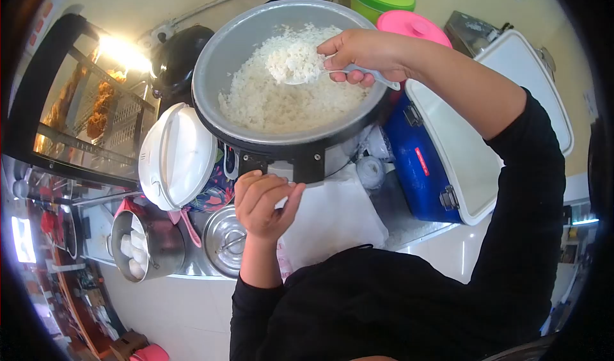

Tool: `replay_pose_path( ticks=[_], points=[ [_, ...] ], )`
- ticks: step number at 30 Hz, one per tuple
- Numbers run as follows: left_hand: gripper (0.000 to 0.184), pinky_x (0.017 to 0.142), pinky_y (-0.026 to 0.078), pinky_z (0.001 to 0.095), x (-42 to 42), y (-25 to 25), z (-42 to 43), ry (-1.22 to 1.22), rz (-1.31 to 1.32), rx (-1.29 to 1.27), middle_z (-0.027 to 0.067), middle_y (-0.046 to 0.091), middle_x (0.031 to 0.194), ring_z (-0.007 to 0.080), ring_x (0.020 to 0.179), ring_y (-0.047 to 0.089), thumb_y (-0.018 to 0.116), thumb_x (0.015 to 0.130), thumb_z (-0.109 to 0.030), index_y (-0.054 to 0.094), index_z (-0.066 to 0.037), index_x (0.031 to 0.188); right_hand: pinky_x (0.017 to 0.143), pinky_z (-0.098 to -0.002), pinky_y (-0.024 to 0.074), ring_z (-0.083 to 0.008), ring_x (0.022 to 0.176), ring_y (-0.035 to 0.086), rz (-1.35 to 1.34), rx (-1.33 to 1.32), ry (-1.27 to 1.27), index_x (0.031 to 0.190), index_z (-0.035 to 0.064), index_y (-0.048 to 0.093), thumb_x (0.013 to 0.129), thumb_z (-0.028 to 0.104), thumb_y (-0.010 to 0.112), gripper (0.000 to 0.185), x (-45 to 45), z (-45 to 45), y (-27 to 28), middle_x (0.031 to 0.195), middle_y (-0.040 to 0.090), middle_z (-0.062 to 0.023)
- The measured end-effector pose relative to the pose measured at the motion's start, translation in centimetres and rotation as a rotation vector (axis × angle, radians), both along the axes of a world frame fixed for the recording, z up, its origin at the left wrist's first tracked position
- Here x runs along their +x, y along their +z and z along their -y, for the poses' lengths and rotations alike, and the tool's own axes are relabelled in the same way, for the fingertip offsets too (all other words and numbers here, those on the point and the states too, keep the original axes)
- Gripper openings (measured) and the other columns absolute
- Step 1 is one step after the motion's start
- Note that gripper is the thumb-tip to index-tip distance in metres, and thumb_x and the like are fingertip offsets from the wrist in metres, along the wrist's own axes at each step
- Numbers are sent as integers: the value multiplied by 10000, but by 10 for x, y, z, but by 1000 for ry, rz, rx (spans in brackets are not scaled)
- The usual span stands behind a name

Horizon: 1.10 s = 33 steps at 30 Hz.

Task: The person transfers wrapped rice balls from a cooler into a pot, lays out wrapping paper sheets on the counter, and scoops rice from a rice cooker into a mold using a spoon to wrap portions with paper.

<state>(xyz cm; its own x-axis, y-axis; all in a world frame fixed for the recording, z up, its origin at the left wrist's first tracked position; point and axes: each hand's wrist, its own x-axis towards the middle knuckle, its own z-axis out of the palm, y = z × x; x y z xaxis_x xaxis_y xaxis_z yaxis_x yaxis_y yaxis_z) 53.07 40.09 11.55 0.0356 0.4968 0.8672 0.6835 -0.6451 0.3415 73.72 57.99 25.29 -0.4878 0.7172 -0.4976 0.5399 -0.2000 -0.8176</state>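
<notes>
My right hand [364, 57] grips the pale handle of a rice spoon [385, 80] over the large rice cooker [208, 73]. A heap of white rice [294, 61] sits on the spoon, hiding most of its bowl, and my fingers are close against that heap. Below it, cooked rice [275, 111] fills much of the silver inner pot. At the cooker's front, my left hand [265, 201] is raised just under the rim, close to the black bracket [309, 164]. Its fingers are loosely curled with the thumb apart, and nothing shows in it.
A white lidded container [176, 156] and a lit food warmer [86, 105] stand left. Lower left are a pot [153, 242] with white rounded items and a metal lid [224, 239]. White sheets [332, 220] lie in front; an open blue cooler [416, 162] stands right.
</notes>
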Motion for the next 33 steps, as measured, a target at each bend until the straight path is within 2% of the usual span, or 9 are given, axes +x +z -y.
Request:
replay_pose_path(
  ticks=[12,15,18,19,21,24,27,31,33],
  points=[
    [265,807,477,382,0,2,4,-10,-55,-24,54,657,829,227,794,605,824,631,-3,652,-89,813,434,-189,250,-12,508,350,-124,28,-157,1038,103,576,924,136,525,129,63,74,27,744,502,29],
    [345,934,447,408,16,7,22,-111,213,-95,151,625,1113,278,998,606,755,794,-130,610,-44,1095,429,-188,256,-14,503,356,-131,38,-199,1013,102,590,920,140,532,116,73,113,35,725,504,37],
    [554,1083,329,418,55,34,46,-801,870,-253,224,458,1365,331,1247,480,589,941,-330,421,9,1346,429,-187,265,-15,500,371,-136,41,-248,1015,92,597,917,144,541,125,77,170,41,712,517,37],
    [731,1150,220,420,61,37,53,-953,972,-471,201,364,1459,329,1363,352,400,980,-519,268,33,1441,430,-187,268,-16,500,376,-136,41,-265,1017,87,598,916,145,544,128,78,191,41,710,523,36],
    [748,1154,237,433,73,36,59,-1377,1447,-842,173,370,1473,315,1353,367,346,977,-558,294,29,1437,432,-178,274,-10,508,394,-161,-1,-315,1102,64,607,922,160,553,212,83,234,36,715,541,30],
    [733,1148,247,432,101,45,85,-1672,1636,-1228,155,362,1487,289,1364,355,319,980,-567,335,14,1426,453,-195,313,-9,506,403,-229,-43,-370,1080,79,615,934,124,503,189,94,306,26,707,538,35],
    [704,1142,253,436,134,41,133,-2065,1651,-1432,163,365,1483,287,1360,363,314,985,-558,377,2,1408,457,-187,330,-5,508,404,-266,-55,-568,1134,69,614,934,113,505,231,104,389,20,714,550,24],
    [826,1151,232,417,181,47,213,-1908,1419,-1931,139,359,1480,272,1381,323,275,949,-655,275,-3,1456,456,-170,330,-3,532,431,-373,-53,-742,1284,80,576,933,101,515,356,136,518,9,736,568,20],
    [720,1137,271,440,210,42,262,-2023,1300,-2062,159,364,1483,285,1359,367,274,978,-591,352,-37,1432,460,-165,327,-2,549,437,-379,-49,-910,1292,85,573,931,106,524,364,149,593,6,752,575,24]
  ],
)
